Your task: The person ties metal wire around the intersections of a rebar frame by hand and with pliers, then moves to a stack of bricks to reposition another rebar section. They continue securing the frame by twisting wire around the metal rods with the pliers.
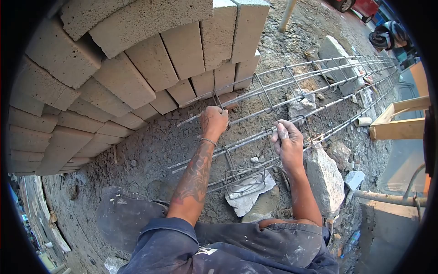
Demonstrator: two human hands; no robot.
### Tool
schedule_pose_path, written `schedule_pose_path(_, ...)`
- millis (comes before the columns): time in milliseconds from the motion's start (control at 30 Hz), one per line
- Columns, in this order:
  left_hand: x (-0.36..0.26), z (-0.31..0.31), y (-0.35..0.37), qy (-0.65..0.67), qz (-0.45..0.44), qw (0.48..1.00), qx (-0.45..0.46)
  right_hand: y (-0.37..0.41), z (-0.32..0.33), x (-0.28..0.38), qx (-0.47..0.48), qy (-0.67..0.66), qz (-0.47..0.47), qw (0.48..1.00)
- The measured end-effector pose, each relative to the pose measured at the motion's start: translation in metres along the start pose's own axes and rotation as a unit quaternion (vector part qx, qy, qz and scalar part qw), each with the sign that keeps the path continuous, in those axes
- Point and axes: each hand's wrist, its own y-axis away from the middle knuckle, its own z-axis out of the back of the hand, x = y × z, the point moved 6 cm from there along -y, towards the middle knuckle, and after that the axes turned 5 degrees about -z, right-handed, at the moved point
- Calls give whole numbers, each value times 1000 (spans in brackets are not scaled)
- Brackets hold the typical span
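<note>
A long cage of steel rebar (273, 107) with square wire ties runs from the middle to the upper right. My left hand (214, 121) is closed at the cage's near end, beside an upright tie; what its fingers hold is hidden. Over the nearer bars, my right hand (289, 139) has its fingers bent and pressed together, dusty with grey; whether something thin is between them is too small to tell. Several loose square stirrups (245, 183) lie at the cage's near corner, over a pale broken slab (248, 194).
Stacked concrete blocks (150, 64) rise at the upper left. Broken concrete chunks (325, 180) lie beside and under the cage. At the right are a wooden frame (397, 132) and a pole (388, 197). A red car (360, 7) stands at the top right.
</note>
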Motion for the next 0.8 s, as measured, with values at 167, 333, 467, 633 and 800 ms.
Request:
schedule_pose_path(167,-7,-1,3,66,30,997,31,-9,-2,-41,1,15,-62,998)
schedule_pose_path(333,-16,0,5,73,25,996,35,-8,-13,-98,48,-158,-222,961)
schedule_pose_path(467,-2,-9,4,144,35,988,45,-8,-24,-112,78,-175,-265,945)
schedule_pose_path(633,-7,-2,6,136,44,989,45,-9,-33,-119,78,-161,-277,944)
schedule_pose_path(800,-48,33,13,52,-81,995,-5,-10,-28,-98,140,-345,-263,890)
